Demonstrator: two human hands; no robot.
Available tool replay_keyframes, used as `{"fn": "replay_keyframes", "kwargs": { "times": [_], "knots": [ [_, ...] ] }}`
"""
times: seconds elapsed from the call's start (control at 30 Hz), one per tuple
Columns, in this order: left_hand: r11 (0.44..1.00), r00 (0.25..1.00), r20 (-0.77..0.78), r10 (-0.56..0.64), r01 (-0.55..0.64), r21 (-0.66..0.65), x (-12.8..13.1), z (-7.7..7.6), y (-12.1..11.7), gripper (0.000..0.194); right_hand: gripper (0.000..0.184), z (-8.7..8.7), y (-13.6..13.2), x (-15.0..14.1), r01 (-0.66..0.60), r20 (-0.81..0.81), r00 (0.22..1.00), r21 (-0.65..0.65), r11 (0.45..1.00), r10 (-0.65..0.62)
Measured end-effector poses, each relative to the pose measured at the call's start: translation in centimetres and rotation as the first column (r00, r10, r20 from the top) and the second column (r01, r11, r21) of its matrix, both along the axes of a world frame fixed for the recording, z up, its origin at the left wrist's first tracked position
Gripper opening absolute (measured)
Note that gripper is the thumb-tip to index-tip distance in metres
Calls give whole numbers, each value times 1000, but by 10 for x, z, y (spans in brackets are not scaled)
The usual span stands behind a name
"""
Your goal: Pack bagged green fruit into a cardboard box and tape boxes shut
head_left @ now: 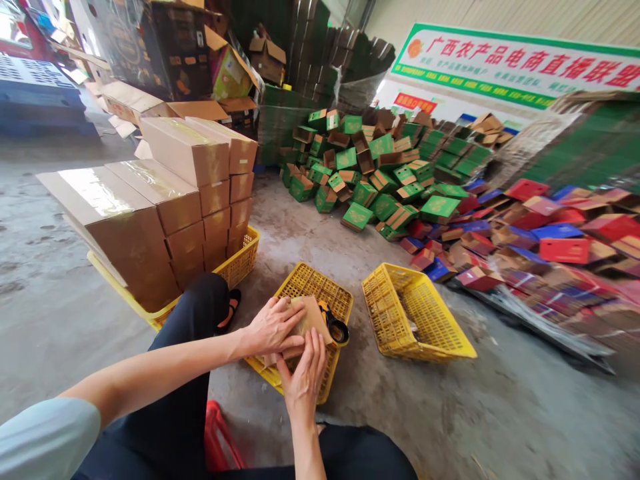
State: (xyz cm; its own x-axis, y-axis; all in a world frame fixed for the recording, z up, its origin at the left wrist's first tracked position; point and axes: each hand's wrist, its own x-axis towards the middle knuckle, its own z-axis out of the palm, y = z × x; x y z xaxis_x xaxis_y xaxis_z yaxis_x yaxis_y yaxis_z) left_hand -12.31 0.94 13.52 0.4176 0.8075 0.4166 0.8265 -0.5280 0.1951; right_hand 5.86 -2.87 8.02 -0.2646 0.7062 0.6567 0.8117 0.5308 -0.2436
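Observation:
A small brown cardboard box (315, 313) rests on an upturned yellow plastic crate (337, 291) in front of me. My left hand (279, 325) presses on its left side and top, over a strip of shiny tape, with fingers bent round its edge. From the near side my right hand (306, 370) grips the box, fingers along its face and thumb towards the left. The two hands hide much of the box. Just right of it lies a yellow and black tape dispenser (336, 325), touching neither hand.
Taped brown boxes (185, 193) are stacked in a yellow crate (243, 261) on the left. To the right stands another yellow crate (435, 320). Green boxes (370, 187) and red and blue boxes (560, 240) are heaped behind. Part of a red stool (217, 433) shows beneath me.

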Motion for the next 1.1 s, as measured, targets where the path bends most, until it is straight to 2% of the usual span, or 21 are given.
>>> {"fn": "replay_keyframes", "kwargs": {
  "times": [0.37,0.6,0.9,1.1],
  "knots": [
    [1000,998,56,-17,17,2,8,-10,-14,70,76,-3,-3,4,-12,36,999,4,1000,12],
    [999,997,73,-36,34,19,7,-7,-20,68,75,-3,-4,2,-6,12,1000,-1,1000,6],
    [999,999,28,42,-42,-8,11,0,-1,82,71,2,-1,-1,-36,-66,997,12,999,37],
    [993,992,59,114,-113,-21,24,9,12,82,74,-8,2,-1,-7,-39,999,13,1000,7]
  ]
}}
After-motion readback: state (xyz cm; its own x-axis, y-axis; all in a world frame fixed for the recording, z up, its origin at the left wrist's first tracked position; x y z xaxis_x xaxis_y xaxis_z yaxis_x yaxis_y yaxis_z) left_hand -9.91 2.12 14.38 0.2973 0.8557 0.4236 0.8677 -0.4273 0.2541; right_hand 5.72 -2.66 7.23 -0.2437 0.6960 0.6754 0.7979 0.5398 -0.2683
